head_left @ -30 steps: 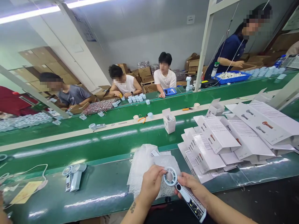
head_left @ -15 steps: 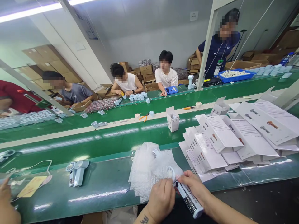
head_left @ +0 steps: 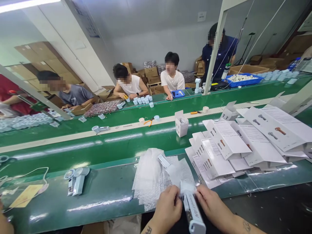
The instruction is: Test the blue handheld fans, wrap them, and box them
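Observation:
A light-blue handheld fan (head_left: 194,213) lies between my hands, its round head inside the mouth of a bubble wrap bag (head_left: 184,174) and its handle sticking out toward me. My left hand (head_left: 168,204) is closed in a pinch on the left edge of the bag's opening. On the opposite side, my right hand (head_left: 212,203) pinches the right edge beside the fan head. A stack of bubble wrap bags (head_left: 148,182) lies flat on the bench just beyond, with another light-blue piece (head_left: 162,161) resting on top.
White printed boxes (head_left: 219,156) are piled at right. Two more handheld fans (head_left: 77,182) lie at left, near a yellow paper (head_left: 26,196) and a white cable. An upright open box (head_left: 181,123) stands on the green conveyor (head_left: 126,139). Several co-workers sit or stand across it.
My right hand has shifted from the fan's neck to the bag's right edge. The fan's handle now points more directly toward me. The standing co-worker across the line has moved left.

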`<state>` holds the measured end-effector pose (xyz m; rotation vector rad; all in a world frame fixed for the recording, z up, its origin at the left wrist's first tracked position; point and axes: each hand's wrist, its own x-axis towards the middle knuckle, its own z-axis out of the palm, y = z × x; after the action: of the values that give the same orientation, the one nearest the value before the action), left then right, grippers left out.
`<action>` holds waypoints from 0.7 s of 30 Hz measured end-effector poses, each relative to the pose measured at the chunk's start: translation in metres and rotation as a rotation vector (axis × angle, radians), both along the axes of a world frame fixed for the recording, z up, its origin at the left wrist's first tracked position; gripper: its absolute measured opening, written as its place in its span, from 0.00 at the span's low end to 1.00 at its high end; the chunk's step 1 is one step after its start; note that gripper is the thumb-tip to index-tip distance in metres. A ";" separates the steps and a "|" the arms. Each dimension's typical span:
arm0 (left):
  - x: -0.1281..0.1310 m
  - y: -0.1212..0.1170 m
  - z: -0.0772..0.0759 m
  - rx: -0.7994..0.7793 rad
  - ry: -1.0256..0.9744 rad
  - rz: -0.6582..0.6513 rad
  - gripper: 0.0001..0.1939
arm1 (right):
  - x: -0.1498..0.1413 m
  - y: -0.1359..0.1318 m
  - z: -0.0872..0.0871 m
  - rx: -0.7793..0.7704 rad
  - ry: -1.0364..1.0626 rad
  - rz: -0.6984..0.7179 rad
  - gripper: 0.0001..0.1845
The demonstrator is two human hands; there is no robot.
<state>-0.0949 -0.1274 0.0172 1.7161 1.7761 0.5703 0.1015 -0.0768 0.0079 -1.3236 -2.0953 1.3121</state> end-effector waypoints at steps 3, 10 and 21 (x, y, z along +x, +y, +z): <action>0.000 0.004 0.000 -0.106 -0.145 0.044 0.10 | 0.003 0.000 0.008 0.033 -0.070 0.104 0.15; -0.004 0.021 0.005 -0.175 -0.300 0.171 0.09 | -0.017 0.015 0.001 -0.045 -0.086 0.054 0.10; -0.023 0.051 0.042 -0.215 -0.693 0.273 0.13 | -0.027 0.040 0.050 -0.414 0.096 -0.041 0.09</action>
<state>-0.1181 -0.0765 0.0596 0.9629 1.4883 0.9188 0.0741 -0.0371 0.0582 -1.4149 -1.7830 1.8212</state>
